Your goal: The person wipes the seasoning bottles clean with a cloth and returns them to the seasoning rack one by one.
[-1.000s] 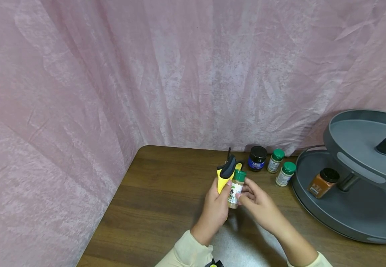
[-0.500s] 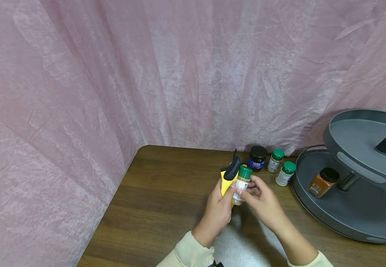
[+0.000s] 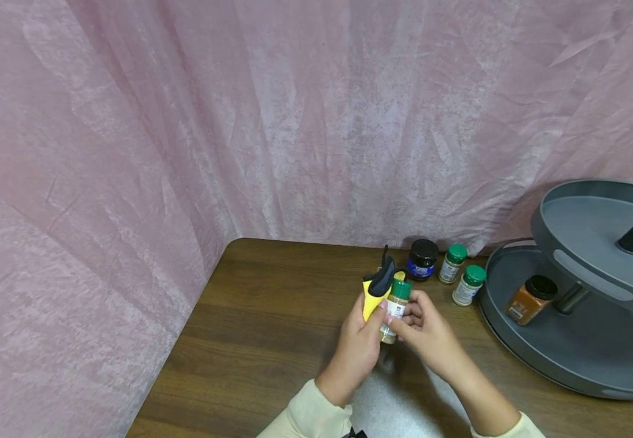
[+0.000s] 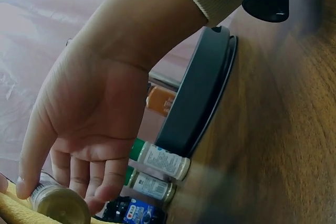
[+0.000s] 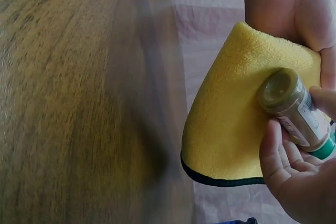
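Note:
A yellow cloth with dark trim is bunched in my left hand. Against it leans a spice bottle with a green cap and white label, tilted, its body filled with tan powder. My right hand pinches the bottle between thumb and fingers from the right. In the right wrist view the cloth spreads behind the bottle, whose base faces the camera. The left wrist view shows the right hand around the bottle's base, with the cloth below.
Behind the hands stand a dark jar with a blue label and two green-capped bottles, one nearer the back and one nearer the front. At right, a grey two-tier round rack holds an orange-brown jar on its lower tier.
Both hands, the cloth and the bottle have shifted slightly right. The bottle has turned, showing a different side of its label; it rose a little, then came back down.

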### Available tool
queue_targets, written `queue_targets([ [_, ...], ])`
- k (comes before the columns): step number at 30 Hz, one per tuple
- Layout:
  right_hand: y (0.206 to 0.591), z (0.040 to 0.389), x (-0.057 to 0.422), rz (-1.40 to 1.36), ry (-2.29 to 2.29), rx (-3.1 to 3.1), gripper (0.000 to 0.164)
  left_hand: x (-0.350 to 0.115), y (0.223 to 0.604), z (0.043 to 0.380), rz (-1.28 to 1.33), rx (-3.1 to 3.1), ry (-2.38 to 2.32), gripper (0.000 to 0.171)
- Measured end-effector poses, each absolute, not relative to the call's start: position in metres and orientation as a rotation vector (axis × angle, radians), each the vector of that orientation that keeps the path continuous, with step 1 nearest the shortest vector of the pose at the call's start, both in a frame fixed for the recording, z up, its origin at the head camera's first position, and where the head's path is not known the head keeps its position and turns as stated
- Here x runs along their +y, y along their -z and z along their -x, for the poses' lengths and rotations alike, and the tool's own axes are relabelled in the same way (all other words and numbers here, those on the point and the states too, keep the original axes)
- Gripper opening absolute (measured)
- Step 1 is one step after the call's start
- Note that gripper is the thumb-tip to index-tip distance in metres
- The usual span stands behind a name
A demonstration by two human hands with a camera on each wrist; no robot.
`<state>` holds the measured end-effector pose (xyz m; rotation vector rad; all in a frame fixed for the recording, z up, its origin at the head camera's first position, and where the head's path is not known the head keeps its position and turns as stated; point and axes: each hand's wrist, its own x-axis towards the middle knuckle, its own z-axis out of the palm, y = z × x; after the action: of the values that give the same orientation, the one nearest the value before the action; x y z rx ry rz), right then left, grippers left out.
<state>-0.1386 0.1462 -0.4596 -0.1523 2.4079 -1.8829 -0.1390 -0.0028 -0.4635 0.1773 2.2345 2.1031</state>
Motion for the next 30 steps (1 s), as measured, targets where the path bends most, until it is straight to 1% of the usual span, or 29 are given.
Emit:
queue_targets([
  [7,0.4631,0.1372,0.1468,0.321,1.852,2.345,0.046,-0.005,0.4653,0.1427,-0.13,2.205,-2.125,0.034],
  [11,0.4631,0.1374,0.1476,0.365,1.879,2.321,0.046,-0.0055,0.4659,0.1444,-0.116,2.263,-2.1,0.033],
  [22,0.4622,0.1405,0.1497,0.23,2.0,2.343,0.046,-0.0001,0.4667,0.1409,-0.19,2.232,-2.106,0.031],
  [30,0.4627,0.1429,0.1528,0.125,1.933,2.427,0.042,0.0012,0.4658,0.1375,-0.191,2.244,-2.073,0.033],
])
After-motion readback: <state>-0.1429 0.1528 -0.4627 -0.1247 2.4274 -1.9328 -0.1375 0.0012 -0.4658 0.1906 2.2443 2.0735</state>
